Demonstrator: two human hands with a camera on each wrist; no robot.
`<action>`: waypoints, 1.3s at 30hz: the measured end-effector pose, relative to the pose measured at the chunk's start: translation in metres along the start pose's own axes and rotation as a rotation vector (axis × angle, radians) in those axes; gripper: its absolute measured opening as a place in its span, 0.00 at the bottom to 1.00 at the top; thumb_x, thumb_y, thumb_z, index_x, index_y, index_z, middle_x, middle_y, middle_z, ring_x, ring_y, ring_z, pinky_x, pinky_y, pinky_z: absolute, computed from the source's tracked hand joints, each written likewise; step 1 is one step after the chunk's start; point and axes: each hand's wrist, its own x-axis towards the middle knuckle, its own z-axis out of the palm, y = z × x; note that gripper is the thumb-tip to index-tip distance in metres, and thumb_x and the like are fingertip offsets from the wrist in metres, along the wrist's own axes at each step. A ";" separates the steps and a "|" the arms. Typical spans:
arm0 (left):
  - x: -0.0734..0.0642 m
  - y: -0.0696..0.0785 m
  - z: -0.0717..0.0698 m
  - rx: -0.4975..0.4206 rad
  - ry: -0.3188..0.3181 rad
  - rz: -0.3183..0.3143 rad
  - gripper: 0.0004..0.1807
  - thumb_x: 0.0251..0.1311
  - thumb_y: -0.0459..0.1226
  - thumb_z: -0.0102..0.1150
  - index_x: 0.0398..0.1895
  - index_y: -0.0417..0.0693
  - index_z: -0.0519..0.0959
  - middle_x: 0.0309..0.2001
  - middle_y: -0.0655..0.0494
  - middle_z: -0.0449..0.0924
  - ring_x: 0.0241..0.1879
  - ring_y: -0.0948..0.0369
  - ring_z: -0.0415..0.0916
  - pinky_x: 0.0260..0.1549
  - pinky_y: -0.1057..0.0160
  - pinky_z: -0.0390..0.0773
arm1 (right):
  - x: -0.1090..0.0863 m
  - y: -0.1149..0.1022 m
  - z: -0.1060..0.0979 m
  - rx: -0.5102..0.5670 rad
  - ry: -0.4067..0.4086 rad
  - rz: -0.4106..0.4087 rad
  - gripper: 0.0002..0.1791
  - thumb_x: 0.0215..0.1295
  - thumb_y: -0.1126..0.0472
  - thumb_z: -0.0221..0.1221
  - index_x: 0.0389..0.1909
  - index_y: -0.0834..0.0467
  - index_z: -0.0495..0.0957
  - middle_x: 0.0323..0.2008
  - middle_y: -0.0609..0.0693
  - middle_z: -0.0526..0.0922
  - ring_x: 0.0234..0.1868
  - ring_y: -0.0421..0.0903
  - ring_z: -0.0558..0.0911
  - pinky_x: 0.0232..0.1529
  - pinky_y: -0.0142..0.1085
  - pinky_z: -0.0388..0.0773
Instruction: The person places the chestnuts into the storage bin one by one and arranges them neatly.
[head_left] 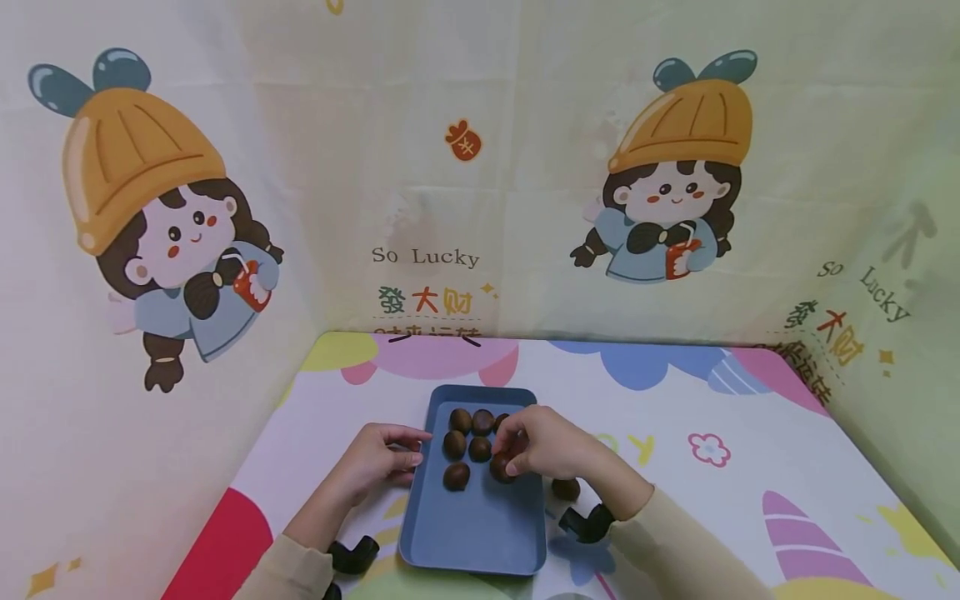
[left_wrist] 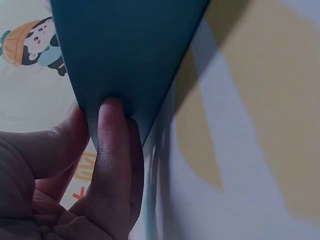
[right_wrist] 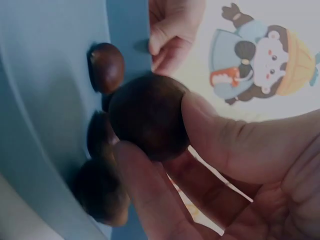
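My right hand [head_left: 551, 437] pinches a brown chestnut [right_wrist: 147, 117] between thumb and fingertips, over the right side of a blue-grey tray [head_left: 472, 533]. Several more chestnuts [head_left: 454, 444] sit in rough rows in the tray's far half, one partly hidden by the right hand. Outside the tray, near the right wrist, another chestnut [head_left: 566, 489] lies on the table. My left hand [head_left: 378, 457] is at the tray's left edge. Its fairly straight fingers [left_wrist: 112, 140] touch the outer wall, and the thumb side meets the rim.
The table [head_left: 645, 517] has a printed cover with colourful shapes. Cloth with cartoon figures [head_left: 678, 192] hangs behind it and at both sides. Black bands [head_left: 588, 523] are around the wrists, close to the tray's near half.
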 end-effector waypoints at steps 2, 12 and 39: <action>0.000 0.000 0.000 -0.001 -0.001 0.004 0.20 0.66 0.25 0.70 0.61 0.32 0.85 0.46 0.41 0.91 0.34 0.59 0.89 0.35 0.59 0.92 | 0.004 -0.002 0.006 -0.018 0.007 0.002 0.13 0.57 0.69 0.76 0.36 0.48 0.89 0.30 0.39 0.86 0.34 0.39 0.82 0.36 0.33 0.83; 0.000 0.000 0.000 0.010 0.012 -0.008 0.19 0.66 0.26 0.70 0.60 0.35 0.86 0.48 0.42 0.91 0.33 0.59 0.89 0.35 0.58 0.93 | 0.016 -0.005 0.025 -0.085 0.027 -0.013 0.13 0.54 0.70 0.78 0.33 0.50 0.89 0.32 0.42 0.84 0.33 0.38 0.80 0.35 0.33 0.81; -0.002 0.002 0.002 0.025 0.041 -0.022 0.18 0.65 0.26 0.70 0.59 0.37 0.87 0.46 0.43 0.91 0.32 0.58 0.88 0.34 0.57 0.93 | 0.019 -0.019 0.030 -0.236 0.101 -0.006 0.13 0.60 0.74 0.69 0.28 0.51 0.89 0.32 0.45 0.87 0.36 0.42 0.78 0.35 0.34 0.80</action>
